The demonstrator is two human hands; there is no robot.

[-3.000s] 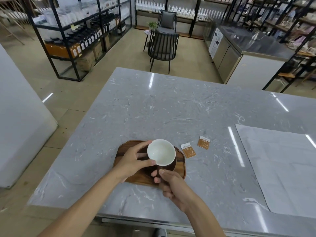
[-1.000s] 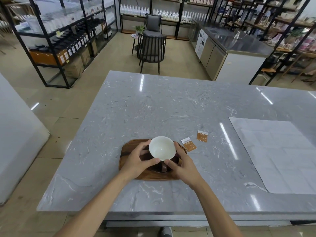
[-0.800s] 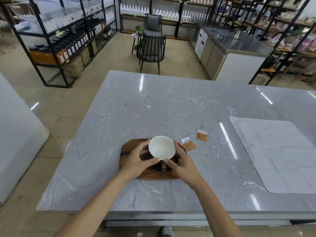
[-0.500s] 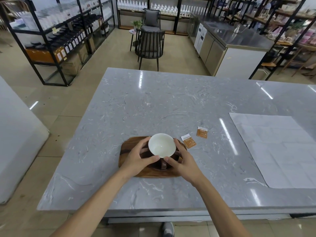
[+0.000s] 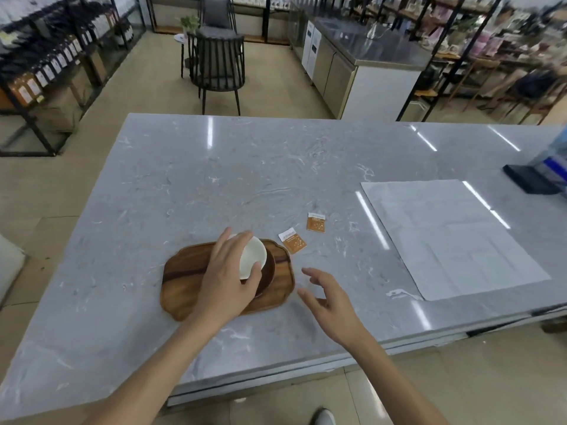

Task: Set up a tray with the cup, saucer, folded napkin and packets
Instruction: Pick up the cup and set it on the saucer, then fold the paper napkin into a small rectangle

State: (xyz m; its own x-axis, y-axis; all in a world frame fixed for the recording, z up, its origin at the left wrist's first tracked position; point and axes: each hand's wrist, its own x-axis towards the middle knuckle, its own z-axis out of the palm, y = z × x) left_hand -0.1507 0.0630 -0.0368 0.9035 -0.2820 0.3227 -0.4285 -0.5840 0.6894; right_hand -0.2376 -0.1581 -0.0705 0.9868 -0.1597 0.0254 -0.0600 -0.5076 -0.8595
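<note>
A wooden tray (image 5: 184, 280) lies near the front edge of the grey marble table (image 5: 245, 167). On its right half sits a dark round saucer (image 5: 269, 271) with a cup (image 5: 253, 256), white inside, standing on it. My left hand (image 5: 227, 277) grips the cup from the near side, thumb and fingers curled around it. My right hand (image 5: 328, 299) hovers just right of the tray, fingers spread, holding nothing. Two orange packets lie on the table beyond the tray: one (image 5: 293, 240) close to its far right corner, the other (image 5: 316, 222) farther right. A large white unfolded napkin (image 5: 451, 234) lies flat at the right.
A dark flat object (image 5: 530, 179) and a blue-and-white item (image 5: 555, 161) sit at the table's far right edge. Beyond the table stand a dark chair (image 5: 219, 62), shelving racks and a steel counter (image 5: 368, 56). My shoe (image 5: 322, 417) shows on the floor below.
My right hand has let go of the cup and moved right, off the tray. My left hand still holds the cup on the saucer. The view has swung right.
</note>
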